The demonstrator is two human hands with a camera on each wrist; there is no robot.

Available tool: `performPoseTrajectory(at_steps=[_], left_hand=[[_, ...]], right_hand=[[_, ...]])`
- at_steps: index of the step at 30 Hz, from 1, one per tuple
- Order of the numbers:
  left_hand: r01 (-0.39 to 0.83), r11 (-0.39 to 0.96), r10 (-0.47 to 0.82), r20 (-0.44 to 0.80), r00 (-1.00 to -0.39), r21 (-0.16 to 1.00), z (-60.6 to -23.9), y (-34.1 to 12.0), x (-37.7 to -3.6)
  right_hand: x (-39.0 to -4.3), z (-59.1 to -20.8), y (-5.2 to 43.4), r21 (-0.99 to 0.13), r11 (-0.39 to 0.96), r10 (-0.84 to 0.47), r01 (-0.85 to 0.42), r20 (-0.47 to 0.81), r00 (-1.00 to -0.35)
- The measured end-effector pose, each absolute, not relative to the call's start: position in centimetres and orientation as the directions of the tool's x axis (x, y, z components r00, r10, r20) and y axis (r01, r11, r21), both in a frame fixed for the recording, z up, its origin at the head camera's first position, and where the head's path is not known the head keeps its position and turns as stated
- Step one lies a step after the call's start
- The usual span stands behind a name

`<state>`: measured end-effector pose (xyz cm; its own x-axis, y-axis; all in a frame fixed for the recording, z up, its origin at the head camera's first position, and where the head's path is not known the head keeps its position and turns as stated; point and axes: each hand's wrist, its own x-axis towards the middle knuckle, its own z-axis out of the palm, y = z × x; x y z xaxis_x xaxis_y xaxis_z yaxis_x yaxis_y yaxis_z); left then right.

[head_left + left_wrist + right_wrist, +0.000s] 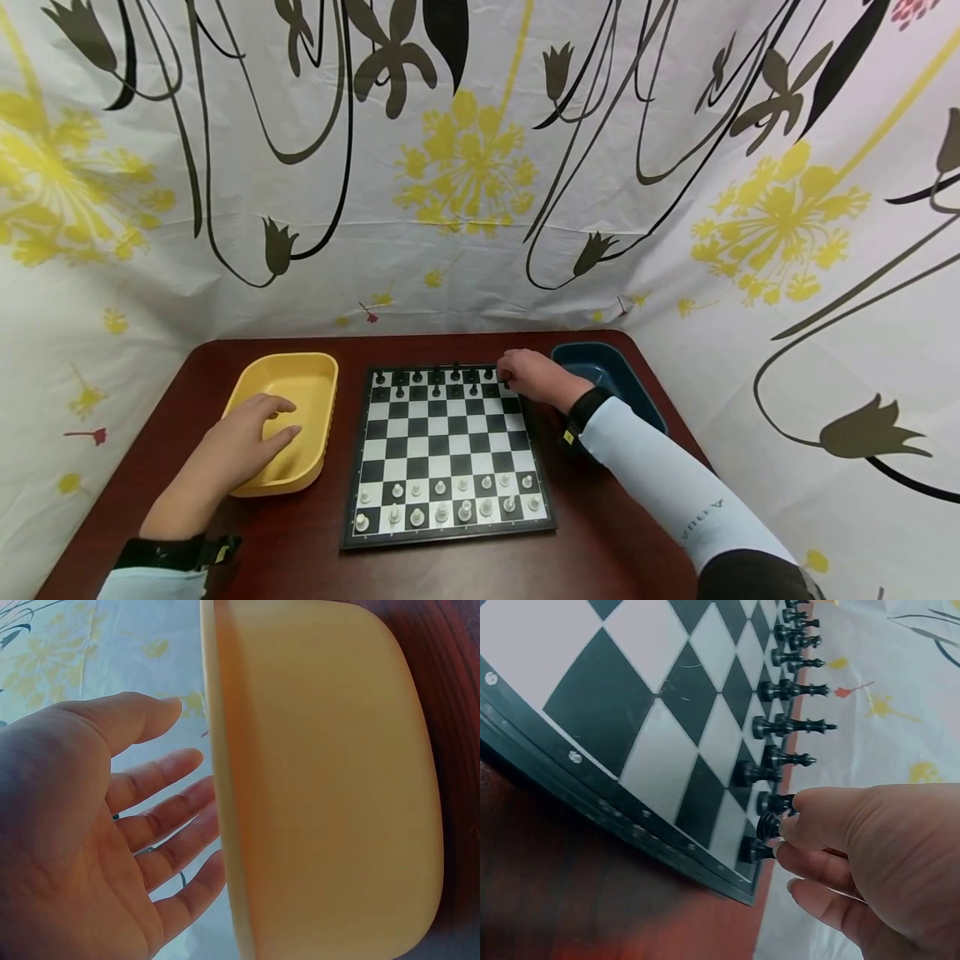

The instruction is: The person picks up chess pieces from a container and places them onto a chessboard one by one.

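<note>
At the far right corner of the chessboard (447, 427), my right hand (534, 377) pinches a small black chess piece (768, 826) between thumb and fingertips. Its round base shows in the right wrist view, while the fingers hide its top. Other black chess pieces (795, 726) stand upright close beside the fingertips, along the far edge. My left hand (251, 437) holds nothing, its fingers loosely bent over the yellow tray (330, 417). In the left wrist view, those fingertips overlap the tray's rim.
White chess pieces (465, 511) stand in two rows on the near side of the board. A dark blue tray (641, 392) sits to the right, behind my right wrist. The brown table (450, 575) backs onto a flower-patterned sheet (472, 275).
</note>
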<state>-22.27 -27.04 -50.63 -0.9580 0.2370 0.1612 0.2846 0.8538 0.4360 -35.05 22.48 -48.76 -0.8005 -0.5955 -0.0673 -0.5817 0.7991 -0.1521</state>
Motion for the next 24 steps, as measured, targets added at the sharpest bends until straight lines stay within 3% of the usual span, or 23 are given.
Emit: performPoseTrajectory(at_steps=[18,24], left_hand=[[0.257,0.860,0.217,0.141,-0.966,0.441,-50.8,-27.2,-22.2],[0.252,0.862,0.216,0.131,-0.968,0.440,-50.6,-27.2,-22.1]], right_hand=[[-35.5,-50.4,22.5,-0.129,0.836,-0.547,-0.534,-0.104,-0.831],[-34.5,-49.6,23.8,-0.189,0.831,-0.540,-0.523,-0.051,-0.840]])
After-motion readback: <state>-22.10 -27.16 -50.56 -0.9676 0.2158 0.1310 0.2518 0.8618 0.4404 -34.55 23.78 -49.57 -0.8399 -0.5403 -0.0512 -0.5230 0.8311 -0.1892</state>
